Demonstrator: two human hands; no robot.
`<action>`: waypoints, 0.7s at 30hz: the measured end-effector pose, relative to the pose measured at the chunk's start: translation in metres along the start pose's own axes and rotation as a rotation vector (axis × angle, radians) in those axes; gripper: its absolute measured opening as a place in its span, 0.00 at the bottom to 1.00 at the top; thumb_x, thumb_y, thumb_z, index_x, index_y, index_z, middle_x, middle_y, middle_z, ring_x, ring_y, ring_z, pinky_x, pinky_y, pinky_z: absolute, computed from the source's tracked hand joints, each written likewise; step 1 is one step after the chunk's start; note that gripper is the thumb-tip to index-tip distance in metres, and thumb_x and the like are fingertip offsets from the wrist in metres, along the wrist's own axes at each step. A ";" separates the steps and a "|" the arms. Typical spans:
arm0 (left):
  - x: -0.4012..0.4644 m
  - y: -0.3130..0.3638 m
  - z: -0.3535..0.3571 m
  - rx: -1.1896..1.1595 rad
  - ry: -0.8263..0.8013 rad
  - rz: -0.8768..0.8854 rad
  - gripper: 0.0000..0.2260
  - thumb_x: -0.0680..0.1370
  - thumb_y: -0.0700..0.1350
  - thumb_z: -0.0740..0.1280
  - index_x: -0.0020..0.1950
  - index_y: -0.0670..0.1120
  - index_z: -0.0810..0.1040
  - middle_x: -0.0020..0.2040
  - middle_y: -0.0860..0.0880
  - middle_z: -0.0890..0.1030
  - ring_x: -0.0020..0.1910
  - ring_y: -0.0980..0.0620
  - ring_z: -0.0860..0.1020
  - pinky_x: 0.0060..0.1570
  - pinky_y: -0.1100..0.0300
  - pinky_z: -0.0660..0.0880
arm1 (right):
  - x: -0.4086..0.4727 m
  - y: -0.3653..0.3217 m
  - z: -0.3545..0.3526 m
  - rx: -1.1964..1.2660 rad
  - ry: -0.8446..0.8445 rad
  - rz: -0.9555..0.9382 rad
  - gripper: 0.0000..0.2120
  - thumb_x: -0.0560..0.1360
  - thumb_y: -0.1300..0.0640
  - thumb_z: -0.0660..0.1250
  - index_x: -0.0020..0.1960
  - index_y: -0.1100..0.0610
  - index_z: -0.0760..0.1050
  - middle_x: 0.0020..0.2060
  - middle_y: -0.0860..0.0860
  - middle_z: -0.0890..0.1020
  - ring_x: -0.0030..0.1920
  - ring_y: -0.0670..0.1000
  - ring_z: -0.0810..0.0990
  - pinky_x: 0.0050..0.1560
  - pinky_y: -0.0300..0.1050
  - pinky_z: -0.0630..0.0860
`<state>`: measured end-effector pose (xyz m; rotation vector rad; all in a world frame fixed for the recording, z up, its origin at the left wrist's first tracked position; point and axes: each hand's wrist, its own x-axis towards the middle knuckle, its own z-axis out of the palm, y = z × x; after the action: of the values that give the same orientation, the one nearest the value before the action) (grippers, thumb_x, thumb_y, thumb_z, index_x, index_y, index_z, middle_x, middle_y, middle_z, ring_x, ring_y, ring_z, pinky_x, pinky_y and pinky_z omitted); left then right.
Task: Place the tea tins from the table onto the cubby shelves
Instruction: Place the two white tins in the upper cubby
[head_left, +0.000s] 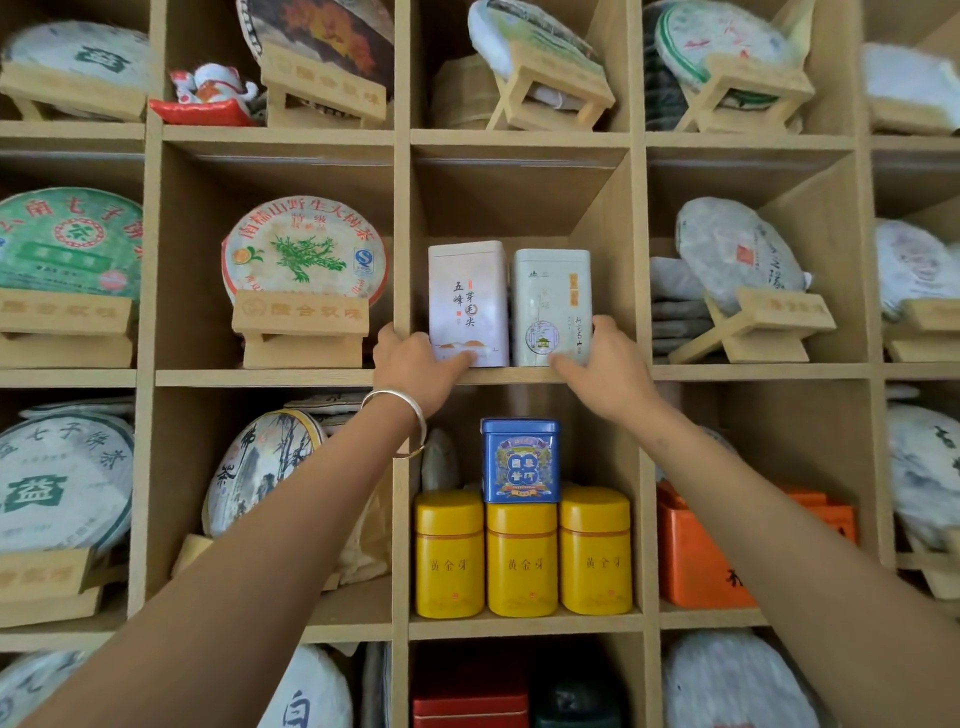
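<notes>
1. The wooden shelf unit (400, 249) fills the view, its square cubbies mostly holding paper-wrapped round tea cakes on wooden stands.
2. In the middle cubby two tall rectangular tins stand upright and side by side, fronts facing out, long axes vertical.
3. The white tin (467, 304) on the left reads 五峰芽毛尖 in black brushwork, with orange hill shapes near its foot.
4. The pale green tin (551, 306) bears an orange label strip and a round seal with a pavilion; its small writing is too fine to read.
5. The left hand (413, 364), a silver bangle (402, 422) at its wrist, grasps the white tin's lower left corner.
6. The right hand (605, 366) grasps the pale green tin's lower right corner.
7. In the cubby below, three yellow tins (522, 558) read 黄金芽; a blue tin (520, 460) sits on top.
</notes>
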<state>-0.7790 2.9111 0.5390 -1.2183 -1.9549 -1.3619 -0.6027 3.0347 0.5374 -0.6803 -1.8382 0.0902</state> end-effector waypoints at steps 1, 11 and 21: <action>0.001 0.000 0.001 0.010 0.005 -0.005 0.27 0.72 0.62 0.68 0.60 0.41 0.77 0.66 0.37 0.67 0.65 0.39 0.65 0.64 0.52 0.63 | 0.002 -0.001 0.001 0.015 -0.004 0.007 0.24 0.73 0.50 0.71 0.61 0.62 0.68 0.60 0.58 0.77 0.57 0.57 0.77 0.34 0.36 0.65; 0.003 -0.001 0.007 0.058 0.042 -0.014 0.30 0.70 0.65 0.68 0.60 0.43 0.76 0.66 0.37 0.68 0.67 0.40 0.63 0.64 0.49 0.64 | 0.021 0.003 0.004 0.164 -0.080 0.094 0.29 0.69 0.43 0.74 0.60 0.57 0.66 0.61 0.53 0.78 0.55 0.52 0.79 0.31 0.35 0.68; 0.004 0.003 0.014 0.098 0.083 -0.053 0.34 0.66 0.69 0.69 0.59 0.44 0.76 0.66 0.40 0.69 0.66 0.42 0.64 0.61 0.50 0.66 | 0.040 0.005 -0.001 0.274 -0.227 0.101 0.25 0.66 0.44 0.77 0.58 0.53 0.77 0.58 0.50 0.81 0.45 0.45 0.78 0.36 0.38 0.72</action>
<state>-0.7774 2.9259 0.5381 -1.0554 -1.9840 -1.3040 -0.6086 3.0583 0.5692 -0.5869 -1.9587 0.4944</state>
